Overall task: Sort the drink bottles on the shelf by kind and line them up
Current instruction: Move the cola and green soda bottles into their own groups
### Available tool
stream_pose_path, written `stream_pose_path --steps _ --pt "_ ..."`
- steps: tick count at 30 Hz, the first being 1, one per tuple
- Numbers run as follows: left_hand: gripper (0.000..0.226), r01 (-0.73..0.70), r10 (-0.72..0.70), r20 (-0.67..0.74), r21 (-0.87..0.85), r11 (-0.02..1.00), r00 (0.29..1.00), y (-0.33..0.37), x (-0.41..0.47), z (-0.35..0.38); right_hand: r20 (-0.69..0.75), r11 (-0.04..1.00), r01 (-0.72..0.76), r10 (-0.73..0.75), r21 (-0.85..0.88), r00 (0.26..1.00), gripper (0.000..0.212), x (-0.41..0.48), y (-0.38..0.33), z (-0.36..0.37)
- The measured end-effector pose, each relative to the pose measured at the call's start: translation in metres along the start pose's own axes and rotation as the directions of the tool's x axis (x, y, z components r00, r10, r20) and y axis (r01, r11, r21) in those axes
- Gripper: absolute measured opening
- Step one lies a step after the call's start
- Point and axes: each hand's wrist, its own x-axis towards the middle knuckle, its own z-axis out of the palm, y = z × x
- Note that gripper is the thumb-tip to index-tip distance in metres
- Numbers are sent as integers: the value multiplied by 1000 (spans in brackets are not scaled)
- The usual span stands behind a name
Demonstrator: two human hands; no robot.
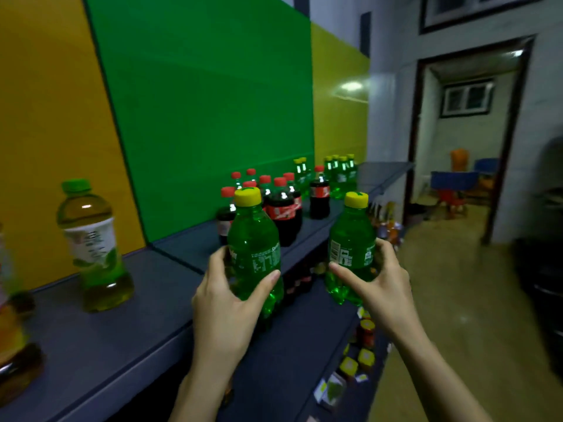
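While I stand at the shelf (122,330), my left grip (225,303) is wrapped round a green soda bottle (254,239) w/ yellow cap, thumb on the near side, fingers curled behind. My right grip (380,284) clasps a second green soda bottle (350,239) of the same kind, index finger laid across the front under the label. Both bottles are upright, approx. level and apart from each other, held by the shelf's front edge; can't tell if either touches it. Behind them on the shelf is a tight bunch of red-capped cola bottles (285,211). At the far end is a group of yellow-capped green bottles (341,175), in front of the green panel (198,102). Far left, a tall green-tea bottle (94,245) w/ green cap stands alone before the yellow panel (45,102). Bottom left are blurred amber bottles (18,354), kind unclear. The lower shelf (304,345) holds small packs (362,354), too blurred to name.
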Motion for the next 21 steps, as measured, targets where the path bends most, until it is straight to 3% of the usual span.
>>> stream_pose_path --steps 9,21 --pt "75 27 -7 160 -124 992 987 24 24 181 -79 989 -75 65 -125 995 89 80 97 -109" --pt "76 63 -53 87 -123 990 995 27 84 347 3 989 -84 85 -124 996 95 220 202 -172"
